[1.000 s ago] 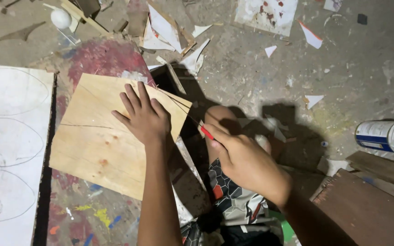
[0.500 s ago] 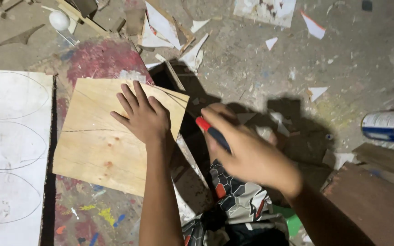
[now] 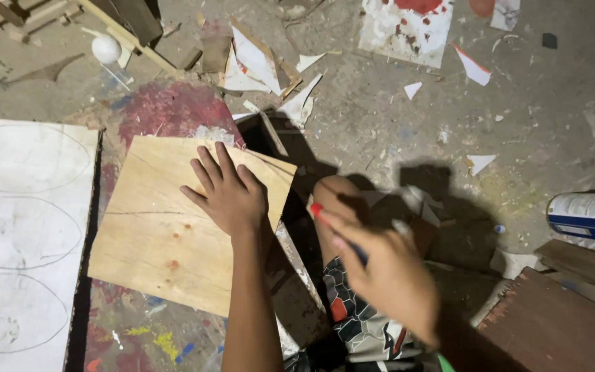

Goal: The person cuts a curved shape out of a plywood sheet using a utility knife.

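Left hand (image 3: 228,196) lies flat, fingers spread, on the plywood sheet (image 3: 173,227); right hand (image 3: 387,275), beside its right edge, grips a red-tipped pencil (image 3: 325,219).

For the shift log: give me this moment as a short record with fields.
Setting: dusty floor with paint stains and paper scraps
Left hand: flat on a plywood sheet
Right hand: blurred, holds a red-tipped pen
Left of plywood: white board with drawn ovals
Far right: blue-and-white can lying on its side
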